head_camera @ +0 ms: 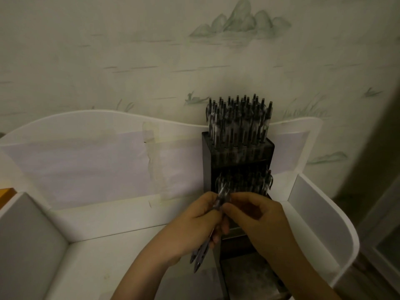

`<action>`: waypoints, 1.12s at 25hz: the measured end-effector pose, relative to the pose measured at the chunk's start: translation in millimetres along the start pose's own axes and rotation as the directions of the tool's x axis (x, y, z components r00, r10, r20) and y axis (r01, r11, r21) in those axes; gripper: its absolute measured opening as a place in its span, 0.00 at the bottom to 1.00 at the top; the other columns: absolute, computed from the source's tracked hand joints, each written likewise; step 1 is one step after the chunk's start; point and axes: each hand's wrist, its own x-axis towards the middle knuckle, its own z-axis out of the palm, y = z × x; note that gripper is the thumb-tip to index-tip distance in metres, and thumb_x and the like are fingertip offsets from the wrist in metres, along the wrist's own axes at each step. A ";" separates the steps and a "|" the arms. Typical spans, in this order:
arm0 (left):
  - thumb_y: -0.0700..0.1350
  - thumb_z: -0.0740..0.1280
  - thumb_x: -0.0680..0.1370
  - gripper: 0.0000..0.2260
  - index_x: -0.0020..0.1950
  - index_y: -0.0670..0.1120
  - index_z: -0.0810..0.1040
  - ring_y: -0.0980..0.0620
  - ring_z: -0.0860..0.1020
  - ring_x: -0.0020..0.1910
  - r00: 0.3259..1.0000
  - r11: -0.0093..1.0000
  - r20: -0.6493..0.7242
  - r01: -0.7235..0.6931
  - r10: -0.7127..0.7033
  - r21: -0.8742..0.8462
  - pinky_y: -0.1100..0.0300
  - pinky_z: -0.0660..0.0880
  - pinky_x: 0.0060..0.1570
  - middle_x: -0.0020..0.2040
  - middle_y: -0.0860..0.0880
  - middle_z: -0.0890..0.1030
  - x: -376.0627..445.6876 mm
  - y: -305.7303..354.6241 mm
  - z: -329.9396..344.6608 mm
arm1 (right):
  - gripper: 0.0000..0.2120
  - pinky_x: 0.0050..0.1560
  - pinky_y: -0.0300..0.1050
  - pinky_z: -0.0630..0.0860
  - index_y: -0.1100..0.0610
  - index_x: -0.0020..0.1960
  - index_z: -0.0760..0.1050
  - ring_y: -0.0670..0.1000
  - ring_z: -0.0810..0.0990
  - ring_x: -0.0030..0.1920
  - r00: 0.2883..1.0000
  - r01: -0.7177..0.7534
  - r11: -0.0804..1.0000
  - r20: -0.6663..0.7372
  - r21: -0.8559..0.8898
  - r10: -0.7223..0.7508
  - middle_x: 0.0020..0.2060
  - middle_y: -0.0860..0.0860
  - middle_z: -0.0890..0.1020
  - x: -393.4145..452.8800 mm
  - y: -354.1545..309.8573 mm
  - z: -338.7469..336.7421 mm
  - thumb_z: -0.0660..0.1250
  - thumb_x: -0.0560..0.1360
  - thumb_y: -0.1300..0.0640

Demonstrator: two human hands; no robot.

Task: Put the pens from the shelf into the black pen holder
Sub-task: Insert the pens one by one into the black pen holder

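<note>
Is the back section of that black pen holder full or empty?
Full. The back section of the black pen holder is crammed with upright pens, tops sticking well above its rim.

White shelf (121, 221) carries black pen holder (240, 156), apparently.

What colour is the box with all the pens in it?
The tall tiered pen holder is black, seen in the head view.

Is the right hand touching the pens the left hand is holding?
Touching. Head view: right hand fingertips pinch the top of the pens gripped in the left hand.
</note>
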 end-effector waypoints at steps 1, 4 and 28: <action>0.40 0.56 0.83 0.08 0.57 0.43 0.74 0.53 0.75 0.33 1.000 1.000 0.004 -0.010 0.010 0.011 0.55 0.74 0.38 0.39 0.46 0.79 0.3 1.0 1.1 | 0.08 0.40 0.29 0.76 0.48 0.44 0.82 0.41 0.83 0.40 0.999 -0.034 0.999 -0.010 0.042 0.035 0.38 0.42 0.85 -0.1 -1.8 -1.8 0.73 0.70 0.61; 0.42 0.55 0.84 0.10 0.53 0.42 0.75 0.52 0.78 0.35 1.000 0.999 0.004 -0.030 0.030 0.013 0.56 0.77 0.40 0.41 0.44 0.81 1.5 3.2 2.1 | 0.05 0.38 0.31 0.78 0.57 0.46 0.82 0.46 0.85 0.41 0.992 -0.104 0.970 -0.041 0.221 0.116 0.39 0.48 0.86 5.3 -15.5 -13.9 0.71 0.71 0.63; 0.47 0.54 0.84 0.12 0.60 0.50 0.75 0.51 0.78 0.33 0.999 1.000 -0.044 0.003 -0.004 -0.029 0.58 0.75 0.36 0.37 0.46 0.81 3.4 1.1 0.2 | 0.08 0.42 0.21 0.71 0.48 0.46 0.79 0.33 0.80 0.43 0.946 0.218 0.904 -0.146 -0.367 -0.288 0.38 0.36 0.80 28.0 13.8 -38.0 0.74 0.71 0.59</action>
